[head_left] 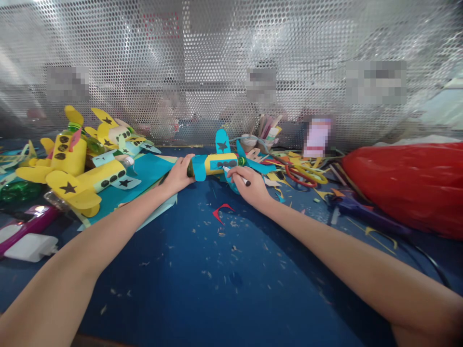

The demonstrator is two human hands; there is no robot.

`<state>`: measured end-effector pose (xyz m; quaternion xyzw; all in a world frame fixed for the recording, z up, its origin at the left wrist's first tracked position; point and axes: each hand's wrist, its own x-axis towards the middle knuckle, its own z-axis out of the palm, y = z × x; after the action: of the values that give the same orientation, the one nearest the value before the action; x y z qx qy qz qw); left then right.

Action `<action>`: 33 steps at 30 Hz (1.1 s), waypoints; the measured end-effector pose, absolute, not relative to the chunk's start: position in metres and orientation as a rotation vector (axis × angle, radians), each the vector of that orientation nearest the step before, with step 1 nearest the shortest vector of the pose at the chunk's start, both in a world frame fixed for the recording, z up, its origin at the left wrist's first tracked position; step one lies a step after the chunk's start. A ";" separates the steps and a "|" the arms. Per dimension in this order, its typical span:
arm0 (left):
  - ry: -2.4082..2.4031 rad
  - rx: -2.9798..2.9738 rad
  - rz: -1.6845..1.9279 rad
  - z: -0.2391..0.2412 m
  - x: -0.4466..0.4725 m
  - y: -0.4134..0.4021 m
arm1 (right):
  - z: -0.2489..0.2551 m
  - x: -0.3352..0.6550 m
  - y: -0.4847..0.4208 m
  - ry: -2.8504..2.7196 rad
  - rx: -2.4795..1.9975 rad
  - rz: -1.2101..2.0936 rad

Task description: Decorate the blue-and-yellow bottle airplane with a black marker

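A toy airplane made from a green bottle wrapped in yellow and blue paper lies sideways over the blue table. Its upright blue wing carries a black star. Around the bottle's left end my left hand is closed, steadying it. My right hand pinches a white marker with a black end. The marker's tip meets the plane's side, at a blue strip with dark rounded shapes. A red paper scrap lies in front of the plane.
Several yellow bottle planes and blue paper sheets crowd the left, near a purple-and-white device. Scissors, paper scraps, a purple glue gun and a red bag lie right. Behind stands a perforated metal screen.
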<state>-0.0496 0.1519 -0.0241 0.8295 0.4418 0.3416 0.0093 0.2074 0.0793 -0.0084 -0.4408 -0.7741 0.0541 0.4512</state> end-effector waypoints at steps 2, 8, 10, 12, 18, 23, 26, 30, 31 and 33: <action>1.382 2.590 1.059 -0.023 -0.049 0.151 | -0.008 0.207 0.079 -1.912 -1.093 0.138; 1.389 2.595 1.061 -0.023 -0.049 0.151 | -0.009 0.207 0.079 -1.910 -1.097 0.141; 1.389 2.595 1.072 -0.024 -0.049 0.152 | -0.008 0.207 0.079 -1.916 -1.092 0.137; 1.386 2.595 1.084 -0.025 -0.049 0.153 | -0.008 0.207 0.080 -1.921 -1.083 0.131; 1.373 2.602 1.096 -0.027 -0.050 0.154 | -0.009 0.208 0.081 -1.922 -1.077 0.137; 1.380 2.602 1.088 -0.027 -0.051 0.155 | -0.009 0.208 0.081 -1.932 -1.066 0.130; 1.374 2.607 1.087 -0.027 -0.051 0.154 | -0.009 0.208 0.081 -1.929 -1.061 0.129; 1.366 2.608 1.085 -0.026 -0.050 0.154 | -0.010 0.208 0.082 -1.920 -1.067 0.125; 1.369 2.605 1.082 -0.026 -0.051 0.154 | -0.011 0.208 0.082 -1.922 -1.069 0.130; 1.376 2.600 1.077 -0.026 -0.051 0.154 | -0.011 0.208 0.082 -1.927 -1.070 0.142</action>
<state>-0.0507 0.1543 -0.0264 0.8299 0.4393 0.3439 0.0045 0.2078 0.0822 -0.0109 -0.4328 -0.7792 0.0575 0.4498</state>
